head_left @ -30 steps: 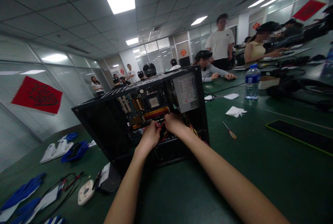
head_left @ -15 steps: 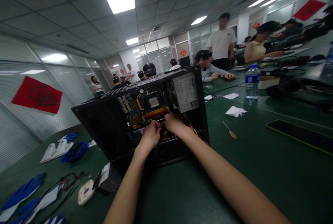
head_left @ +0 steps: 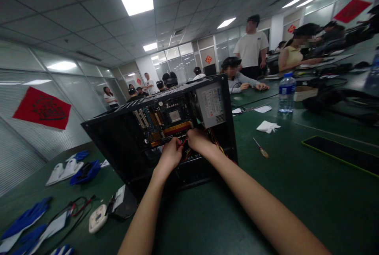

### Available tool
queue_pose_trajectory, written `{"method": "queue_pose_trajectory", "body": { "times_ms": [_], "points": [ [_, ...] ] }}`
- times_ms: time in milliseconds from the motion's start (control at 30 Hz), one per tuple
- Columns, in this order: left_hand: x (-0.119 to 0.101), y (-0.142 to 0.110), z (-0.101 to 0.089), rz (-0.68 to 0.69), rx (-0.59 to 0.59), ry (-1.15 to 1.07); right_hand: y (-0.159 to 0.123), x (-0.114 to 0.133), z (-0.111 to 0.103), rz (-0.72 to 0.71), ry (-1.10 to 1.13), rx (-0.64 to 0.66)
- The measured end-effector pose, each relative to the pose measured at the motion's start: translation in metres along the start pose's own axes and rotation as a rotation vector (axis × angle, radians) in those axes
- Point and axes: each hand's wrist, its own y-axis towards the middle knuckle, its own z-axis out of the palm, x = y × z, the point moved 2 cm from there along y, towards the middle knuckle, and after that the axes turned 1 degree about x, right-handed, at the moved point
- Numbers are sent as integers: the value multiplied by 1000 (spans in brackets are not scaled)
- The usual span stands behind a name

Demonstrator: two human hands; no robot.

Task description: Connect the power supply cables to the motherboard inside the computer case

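While both bare hands are working inside the open black computer case (head_left: 106, 140), almost nothing is changing around them: across the last 1.0 s they are staying at the same spot, and only the standing person (head_left: 251, 47) in the background is shifting slightly. That steadiness is suggesting slow, fine handling, with the red cable (head_left: 184, 143) showing no clear advance. The left hand (head_left: 170, 151) is pinching this cable between thumb and fingers, as far as the blur is allowing a judgement. The right hand (head_left: 198, 140) is curling in from the other side, its fingertips meeting the cable's far end, but its fingers are partly hiding themselves, so whether it is gripping or merely touching I cannot tell. Both are sitting just below the motherboard (head_left: 152, 119), and the red cable is running between them, inside the case. The power supply (head_left: 211, 105) is occupying the upper right corner, and red and yellow wires (head_left: 218, 147) are hanging beneath it, beside the right wrist. The case is standing on the green table (head_left: 266, 192). A screwdriver (head_left: 261, 148) is lying to its right, well apart from the hands, while a white device (head_left: 98, 218) and a dark boxy part (head_left: 122, 203) are resting together near its left corner.
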Motion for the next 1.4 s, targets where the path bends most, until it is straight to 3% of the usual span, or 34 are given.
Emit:
{"method": "queue_pose_trajectory", "body": {
  "times_ms": [433,633,800,867,1033,1100,1267,1400],
  "points": [
    [-4,-3,-2,49,26,93,-5,0,-4,-3,25,-1],
    [-5,0,0,16,159,74,-18,10,-18,-25,-10,61],
    [-3,1,1,82,197,34,-21,13,-20,-56,-56,37],
    [-2,1,1,84,196,33,-20,11,-16,-71,-68,73],
    [0,1,3,64,201,36,-16,1,-2,-54,-138,375],
    [0,2,4,67,197,30,-14,-1,2,-37,-145,436],
    [0,0,5,72,176,22,-12,-2,4,-21,-113,473],
    [-3,-2,3,84,150,42,-13,-3,3,-60,-76,382]
  ]
}}
